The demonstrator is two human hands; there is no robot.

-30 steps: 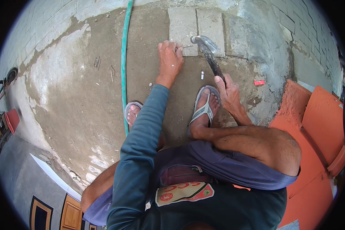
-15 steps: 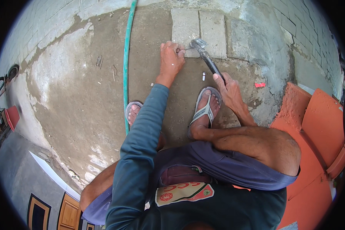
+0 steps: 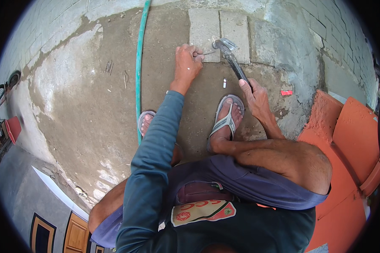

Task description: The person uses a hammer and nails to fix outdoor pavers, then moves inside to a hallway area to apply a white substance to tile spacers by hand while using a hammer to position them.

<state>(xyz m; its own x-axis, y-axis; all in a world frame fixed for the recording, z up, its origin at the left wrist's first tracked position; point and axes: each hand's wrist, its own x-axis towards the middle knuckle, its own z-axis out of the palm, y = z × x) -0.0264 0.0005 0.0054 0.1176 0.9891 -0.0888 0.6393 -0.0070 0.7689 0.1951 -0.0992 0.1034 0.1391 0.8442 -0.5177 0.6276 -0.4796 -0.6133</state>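
A thin grey nail (image 3: 209,53) is pinched between the thumb and fingers of my left hand (image 3: 187,63). It points right, lying low over a flat concrete block (image 3: 204,25) set in the ground. My right hand (image 3: 256,96) is wrapped round the dark handle of a claw hammer (image 3: 235,64). The hammer's metal head is just beyond the nail's right end, and a small gap seems to lie between them. A second concrete block (image 3: 235,36) sits to the right, partly behind the hammer head.
A green hose (image 3: 140,71) runs along the ground left of my arm. Several loose nails (image 3: 109,67) lie farther left. Near my sandalled right foot (image 3: 227,118) is a small white lighter-like object (image 3: 224,83). A red scrap (image 3: 286,93) and an orange structure (image 3: 325,139) are at the right.
The hammer head has lifted slightly and shifted right, away from the nail. My right hand has moved a little to the right; my left hand still pinches the nail in nearly the same place.
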